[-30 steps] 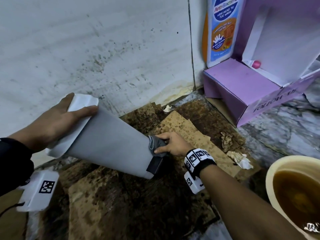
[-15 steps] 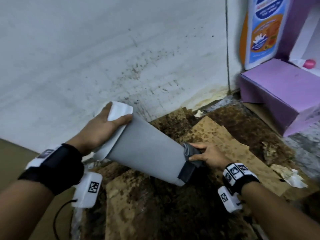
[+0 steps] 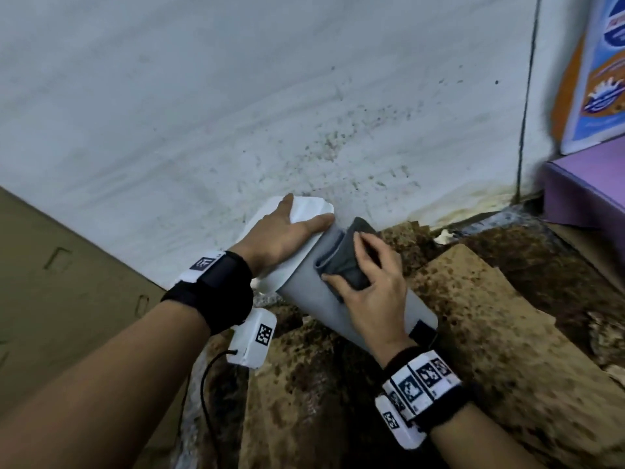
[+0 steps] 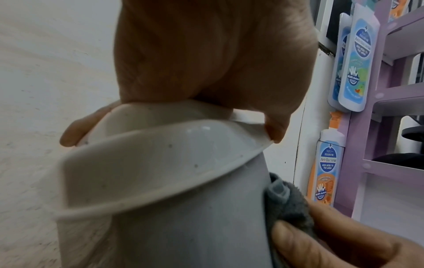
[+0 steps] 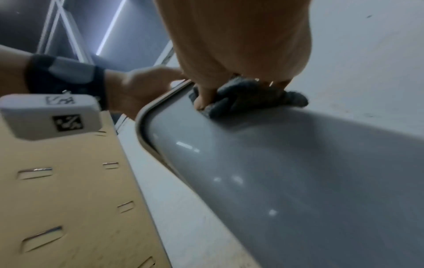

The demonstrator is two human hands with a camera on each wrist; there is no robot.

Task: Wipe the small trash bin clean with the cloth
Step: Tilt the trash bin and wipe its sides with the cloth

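A small grey trash bin [image 3: 304,286] with a white lid [image 3: 311,206] lies tilted on its side, lid end toward the wall. My left hand [image 3: 287,228] grips the lid, thumb and fingers curled round its edges [image 4: 275,134]. My right hand [image 3: 372,286] holds a folded dark grey cloth [image 3: 348,258] and presses it on the bin's upper side, close below the lid. The right wrist view shows the cloth [image 5: 247,98] bunched under my fingers on the glossy grey wall of the bin [image 5: 275,172]. A dark patch [image 3: 422,330] marks the bin's base end.
Stained brown cardboard sheets [image 3: 473,316] cover the floor under the bin. A speckled white wall [image 3: 236,113] stands right behind it. At the right are a purple box [image 3: 588,191] and a body-wash display [image 3: 602,79]. A tan cardboard panel [image 3: 67,282] leans at the left.
My right hand has slid the cloth along the bin from its base end up to near the lid. My left hand keeps its hold on the lid.
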